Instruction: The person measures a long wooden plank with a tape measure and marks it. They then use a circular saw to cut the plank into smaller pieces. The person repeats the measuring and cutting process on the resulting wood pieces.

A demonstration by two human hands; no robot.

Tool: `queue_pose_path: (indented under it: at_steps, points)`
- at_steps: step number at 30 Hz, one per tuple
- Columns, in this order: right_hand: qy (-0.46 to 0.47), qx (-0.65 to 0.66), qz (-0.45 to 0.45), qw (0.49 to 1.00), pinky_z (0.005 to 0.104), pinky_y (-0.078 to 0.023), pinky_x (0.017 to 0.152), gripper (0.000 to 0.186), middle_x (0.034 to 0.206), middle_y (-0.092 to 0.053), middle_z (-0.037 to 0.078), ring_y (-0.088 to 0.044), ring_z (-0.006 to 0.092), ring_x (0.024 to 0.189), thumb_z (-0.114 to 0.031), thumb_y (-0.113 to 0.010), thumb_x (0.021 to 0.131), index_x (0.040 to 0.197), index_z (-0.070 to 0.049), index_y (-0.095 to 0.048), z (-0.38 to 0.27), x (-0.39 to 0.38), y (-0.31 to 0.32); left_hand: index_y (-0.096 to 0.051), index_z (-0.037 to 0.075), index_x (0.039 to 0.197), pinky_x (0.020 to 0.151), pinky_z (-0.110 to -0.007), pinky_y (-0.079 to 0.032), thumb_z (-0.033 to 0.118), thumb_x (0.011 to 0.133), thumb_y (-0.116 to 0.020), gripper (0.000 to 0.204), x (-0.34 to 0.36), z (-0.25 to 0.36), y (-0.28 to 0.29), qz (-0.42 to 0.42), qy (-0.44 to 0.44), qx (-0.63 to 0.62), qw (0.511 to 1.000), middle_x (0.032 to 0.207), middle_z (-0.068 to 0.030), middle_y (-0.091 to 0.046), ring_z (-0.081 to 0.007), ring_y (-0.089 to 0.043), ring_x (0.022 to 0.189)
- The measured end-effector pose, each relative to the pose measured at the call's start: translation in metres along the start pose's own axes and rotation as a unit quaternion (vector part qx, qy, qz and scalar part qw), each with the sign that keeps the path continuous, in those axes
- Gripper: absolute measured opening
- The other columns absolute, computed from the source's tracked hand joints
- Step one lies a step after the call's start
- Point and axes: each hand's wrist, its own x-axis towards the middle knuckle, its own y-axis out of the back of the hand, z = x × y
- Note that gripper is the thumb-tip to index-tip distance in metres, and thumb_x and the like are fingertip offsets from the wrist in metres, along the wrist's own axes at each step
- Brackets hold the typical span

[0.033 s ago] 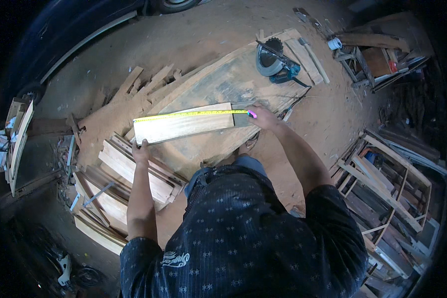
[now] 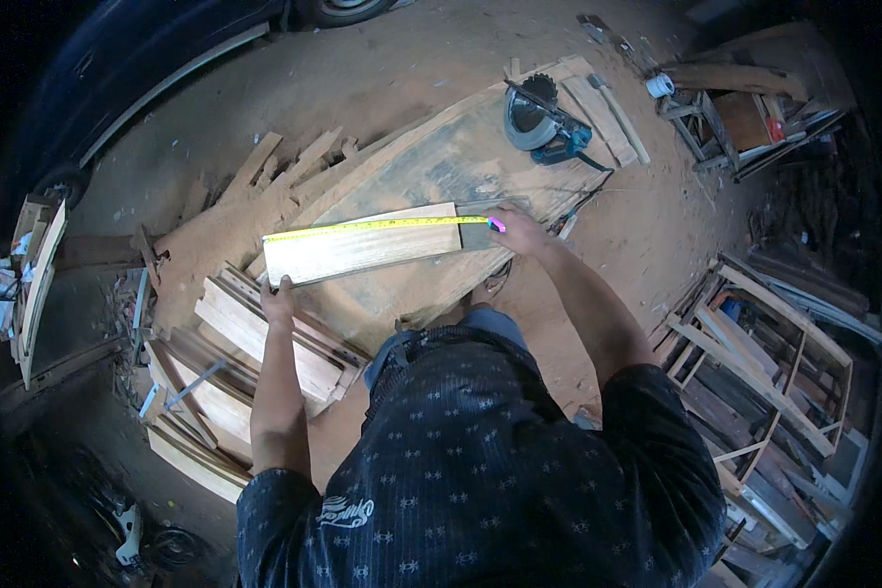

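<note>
A pale wooden board (image 2: 363, 251) lies on a dusty worktable (image 2: 402, 176) in front of me. Along its length stretches the yellow blade of a tape measure (image 2: 497, 224), from the board's left end past its right end. My right hand (image 2: 514, 231) is closed around the pink-and-dark tape case, just beyond the right end. At the near left corner, my left hand (image 2: 277, 299) grips the board, thumb on top and the other fingers mostly hidden.
A circular saw (image 2: 549, 127) rests at the table's far right. Stacked planks (image 2: 265, 333) stand near my left side. Wooden frames and boards (image 2: 755, 363) are piled at right. Scrap wood (image 2: 284, 167) lies along the table's far edge, with a dark vehicle (image 2: 157, 69) beyond.
</note>
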Motion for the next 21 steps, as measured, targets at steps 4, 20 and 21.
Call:
queue_pose_path:
  at_steps: [4,20,21]
  points:
    - [-0.062,-0.033,-0.019,0.997,0.0483,-0.048,0.101,0.049,0.123,-0.060,0.021,-0.058,0.0410,0.119,-0.026,-0.071,0.089,0.135,-0.012,-0.061,0.008,-0.002,-0.008,-0.055,-0.008,0.136,0.096,-0.036,-0.050,0.015,0.096,-0.072,0.049,-0.012,0.022,-0.010,-0.034,-0.018,-0.020,0.999,0.126,-0.0156,-0.066,-0.0226,-0.063,0.111]
    - [-0.044,-0.039,-0.002,0.998,0.0473,-0.046,0.106,0.052,0.125,-0.058,0.022,-0.055,0.0415,0.122,-0.019,-0.074,0.083,0.133,-0.012,-0.062,-0.014,0.008,0.015,-0.058,-0.009,0.133,0.100,-0.039,-0.050,0.017,0.094,-0.073,0.049,-0.021,0.028,-0.017,0.077,-0.020,0.096,0.992,0.125,-0.0214,-0.068,-0.0294,-0.065,0.115]
    - [-0.051,-0.032,-0.012,0.998,0.0471,-0.046,0.106,0.052,0.127,-0.058,0.021,-0.055,0.0413,0.122,-0.019,-0.074,0.083,0.133,-0.011,-0.062,-0.016,0.012,0.014,-0.058,-0.008,0.132,0.100,-0.041,-0.050,0.021,0.093,-0.074,0.051,-0.019,0.020,-0.006,0.057,-0.037,0.064,0.996,0.126,-0.0219,-0.068,-0.0313,-0.065,0.116]
